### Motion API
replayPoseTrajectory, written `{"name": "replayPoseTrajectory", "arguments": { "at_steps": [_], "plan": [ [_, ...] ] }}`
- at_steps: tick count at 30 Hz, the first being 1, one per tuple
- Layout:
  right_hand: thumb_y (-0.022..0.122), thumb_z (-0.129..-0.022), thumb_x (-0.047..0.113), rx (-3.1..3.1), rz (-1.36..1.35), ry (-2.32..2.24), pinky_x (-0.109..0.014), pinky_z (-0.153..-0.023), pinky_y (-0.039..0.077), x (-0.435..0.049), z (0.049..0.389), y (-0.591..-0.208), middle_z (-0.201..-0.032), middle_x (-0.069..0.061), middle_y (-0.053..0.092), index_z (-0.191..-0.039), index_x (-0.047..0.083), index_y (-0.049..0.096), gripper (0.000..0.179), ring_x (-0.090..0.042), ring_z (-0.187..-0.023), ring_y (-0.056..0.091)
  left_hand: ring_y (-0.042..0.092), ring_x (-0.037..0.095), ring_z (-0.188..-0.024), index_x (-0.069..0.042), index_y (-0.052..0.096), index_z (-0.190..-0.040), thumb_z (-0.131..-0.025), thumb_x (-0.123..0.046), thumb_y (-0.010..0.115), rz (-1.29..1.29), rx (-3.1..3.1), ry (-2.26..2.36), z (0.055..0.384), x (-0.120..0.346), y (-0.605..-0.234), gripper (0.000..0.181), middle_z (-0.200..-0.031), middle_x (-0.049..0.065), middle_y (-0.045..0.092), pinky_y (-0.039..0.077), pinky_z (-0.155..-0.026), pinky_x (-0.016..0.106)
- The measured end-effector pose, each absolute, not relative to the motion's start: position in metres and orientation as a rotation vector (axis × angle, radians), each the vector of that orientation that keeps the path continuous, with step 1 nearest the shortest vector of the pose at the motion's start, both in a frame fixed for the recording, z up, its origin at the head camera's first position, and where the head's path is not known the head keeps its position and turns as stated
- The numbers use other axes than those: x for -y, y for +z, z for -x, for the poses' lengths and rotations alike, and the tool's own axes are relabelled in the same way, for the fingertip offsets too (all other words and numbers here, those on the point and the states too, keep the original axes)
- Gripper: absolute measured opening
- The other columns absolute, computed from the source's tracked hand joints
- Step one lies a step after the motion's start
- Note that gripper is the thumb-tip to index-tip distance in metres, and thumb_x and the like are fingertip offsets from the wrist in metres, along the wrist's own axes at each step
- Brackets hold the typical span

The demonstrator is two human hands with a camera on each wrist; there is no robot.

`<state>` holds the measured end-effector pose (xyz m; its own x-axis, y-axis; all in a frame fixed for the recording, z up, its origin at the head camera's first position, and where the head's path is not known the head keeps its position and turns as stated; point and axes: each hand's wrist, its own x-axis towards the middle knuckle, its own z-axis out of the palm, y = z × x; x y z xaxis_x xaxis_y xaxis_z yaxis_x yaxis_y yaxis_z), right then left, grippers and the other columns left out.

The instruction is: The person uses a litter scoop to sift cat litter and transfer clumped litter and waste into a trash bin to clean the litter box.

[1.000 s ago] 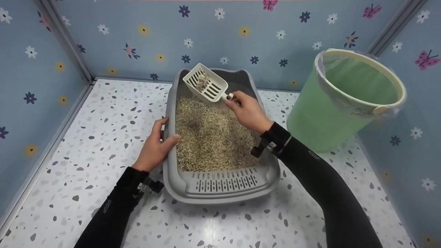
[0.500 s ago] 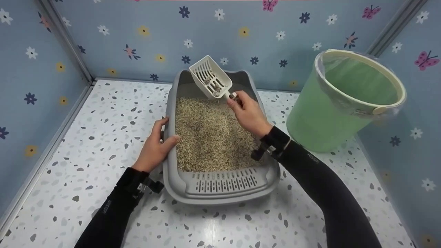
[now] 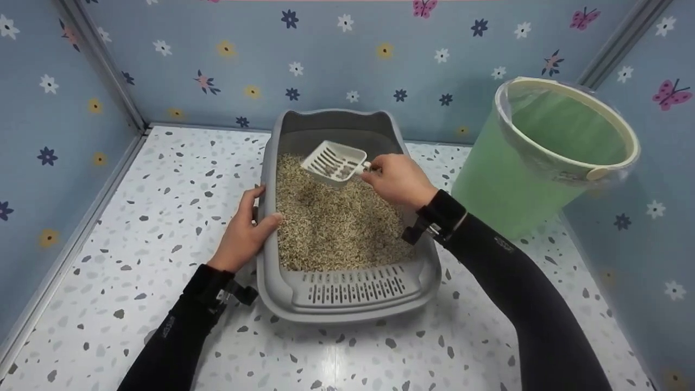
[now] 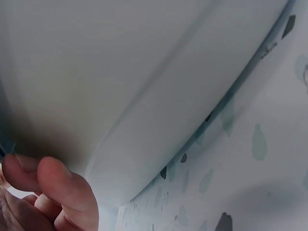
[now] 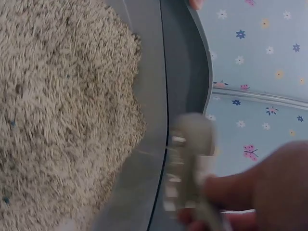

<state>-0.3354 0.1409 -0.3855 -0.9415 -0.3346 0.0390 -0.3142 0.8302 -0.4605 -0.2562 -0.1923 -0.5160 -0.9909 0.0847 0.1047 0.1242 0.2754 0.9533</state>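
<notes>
A grey litter box [image 3: 347, 312] stands on the floor, holding a bed of tan pellet litter [image 3: 342, 228]. With its thumb over the left rim and its fingers on the outside, my left hand [image 3: 241, 233] grips the box; the left wrist view has the curled fingers [image 4: 67, 187] beside the box's outer wall [image 4: 159, 82]. My right hand [image 3: 402, 179] holds a cream slotted litter scoop [image 3: 335, 161] by its handle, over the far part of the litter. A few small clumps lie near the scoop's handle end. In the right wrist view the scoop [image 5: 192, 139] is blurred.
At the right stands a green bin [image 3: 502, 184] with a cream rim and a clear plastic liner. Blue flowered panels [image 3: 326, 54] close in the back and both sides. Speckled white flooring [image 3: 163, 217] surrounds the box.
The scoop was raised and tipped near the box's far rim; now it is lower and nearer, over the litter. Its larger clump has shrunk to small bits. My left hand stays put.
</notes>
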Motion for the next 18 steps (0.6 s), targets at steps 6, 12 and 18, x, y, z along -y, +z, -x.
{"name": "replayPoseTrajectory", "arguments": {
  "at_steps": [6,12,18],
  "plan": [
    [0.072,-0.107,0.035,-2.896,0.477,-0.327,-0.038,-0.062,0.043,-0.146,0.335,-0.369,-0.066,0.004,0.050,-0.068,0.017,0.056,0.046,-0.019,-0.061,0.049,0.069,0.035,-0.107,-0.023,0.031,-0.175,-0.107,-0.039,0.068,0.198,2.492,-1.848,0.257,0.192,-0.515,0.079,-0.129,0.024,0.068,0.066,-0.083,0.045],
    [0.074,-0.102,0.033,-2.875,0.425,-0.269,-0.039,-0.062,0.046,-0.147,0.333,-0.364,-0.069,0.003,0.053,-0.069,0.018,0.055,0.041,-0.022,-0.064,0.053,0.068,0.034,-0.103,-0.025,0.031,-0.176,-0.107,-0.039,0.069,0.192,2.495,-1.835,0.256,0.191,-0.514,0.080,-0.121,0.024,0.068,0.066,-0.080,0.045],
    [0.073,-0.107,0.036,-2.895,0.484,-0.354,-0.039,-0.064,0.045,-0.151,0.331,-0.367,-0.065,0.005,0.051,-0.067,0.019,0.056,0.047,-0.020,-0.062,0.051,0.069,0.036,-0.105,-0.027,0.030,-0.176,-0.107,-0.040,0.070,0.189,2.495,-1.860,0.256,0.191,-0.513,0.081,-0.126,0.024,0.068,0.068,-0.080,0.046]
  ]
}}
